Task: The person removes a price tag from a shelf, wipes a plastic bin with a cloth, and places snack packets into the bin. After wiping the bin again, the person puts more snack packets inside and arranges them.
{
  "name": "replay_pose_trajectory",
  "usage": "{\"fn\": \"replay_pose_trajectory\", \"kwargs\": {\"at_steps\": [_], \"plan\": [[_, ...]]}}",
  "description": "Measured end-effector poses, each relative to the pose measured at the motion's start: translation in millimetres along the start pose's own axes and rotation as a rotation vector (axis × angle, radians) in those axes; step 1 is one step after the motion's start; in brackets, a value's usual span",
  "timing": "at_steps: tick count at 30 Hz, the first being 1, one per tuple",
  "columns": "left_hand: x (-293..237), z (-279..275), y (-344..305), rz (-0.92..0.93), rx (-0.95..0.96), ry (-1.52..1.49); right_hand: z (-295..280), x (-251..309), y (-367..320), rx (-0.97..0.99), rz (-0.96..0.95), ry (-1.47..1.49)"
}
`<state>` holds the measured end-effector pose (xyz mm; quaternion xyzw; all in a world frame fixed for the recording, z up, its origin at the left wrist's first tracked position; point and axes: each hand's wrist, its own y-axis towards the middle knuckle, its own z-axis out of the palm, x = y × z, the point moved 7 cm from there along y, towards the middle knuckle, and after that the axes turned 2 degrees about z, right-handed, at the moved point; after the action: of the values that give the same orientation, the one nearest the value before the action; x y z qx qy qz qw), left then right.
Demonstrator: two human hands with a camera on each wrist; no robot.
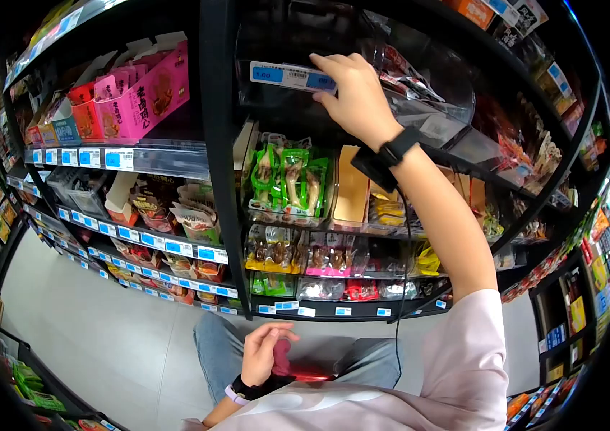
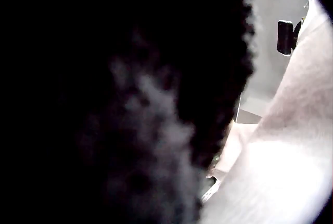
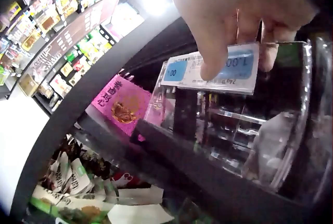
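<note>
Gripping the front of a clear plastic bin [image 1: 269, 92] in the head view, the right hand [image 1: 359, 93] sits at its price label [image 1: 292, 75], above some green packets [image 1: 290, 176]. The left hand [image 1: 262, 353] hangs low near the jeans [image 1: 215, 345], fingers loosely bent, with nothing visible in it. In the left wrist view, dark blur and pale cloth [image 2: 291, 151] hide that hand. In the right wrist view, the thumb presses the label's face while fingers hook behind the rim; the bin extends below this hold. It looks light, stiff, slick and perhaps crackable, best held by its front edge.
</note>
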<state>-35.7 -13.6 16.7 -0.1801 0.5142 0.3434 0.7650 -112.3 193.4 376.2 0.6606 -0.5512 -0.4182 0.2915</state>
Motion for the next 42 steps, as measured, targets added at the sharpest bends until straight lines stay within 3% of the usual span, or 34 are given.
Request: {"fn": "replay_pose_trajectory", "kwargs": {"at_steps": [3,5,11,14,15,17,19,23,26,33,36,42], "plan": [[-1.5,0.7,-2.1,-0.015,-0.025,-0.033,-26.8,-0.9,-18.1,-0.137,0.006,0.088],[3.6,0.5,-2.8,-0.021,-0.025,-0.052,-39.8,-8.2,-25.1,-0.131,0.078,0.067],[8.5,6.0,-3.5,-0.037,0.004,-0.025,-55.4,-19.3,-27.9,-0.184,0.052,0.058],[8.5,7.1,-5.6,-0.046,0.008,-0.018,-44.5,-19.8,-34.4,-0.135,0.203,0.277],[8.3,6.4,-6.8,-0.046,0.005,-0.014,-31.1,-22.2,-41.7,-0.058,0.321,0.396],[2.9,7.8,-9.8,-0.057,0.0,-0.012,-10.3,-11.3,-59.2,0.084,0.367,0.435],[-3.1,9.3,-12.2,-0.065,0.012,-0.005,6.5,-2.2,-81.9,0.212,0.319,0.411],[3.7,-6.8,-16.3,-0.049,-0.107,0.019,-10.0,18.3,-116.6,0.276,0.275,0.469],[5.3,-12.2,-15.2,-0.056,-0.149,0.013,-41.5,15.6,-126.0,0.246,0.234,0.342],[18.4,-8.0,-6.7,-0.024,-0.075,0.076,-113.5,-51.1,-113.3,-0.055,0.141,-0.101],[23.6,-0.3,-10.0,-0.078,-0.036,0.052,-119.7,-74.3,-108.8,-0.019,0.127,-0.304],[21.7,1.9,-17.1,-0.097,-0.019,0.025,-109.5,-93.3,-96.4,0.003,0.126,-0.328]]}}
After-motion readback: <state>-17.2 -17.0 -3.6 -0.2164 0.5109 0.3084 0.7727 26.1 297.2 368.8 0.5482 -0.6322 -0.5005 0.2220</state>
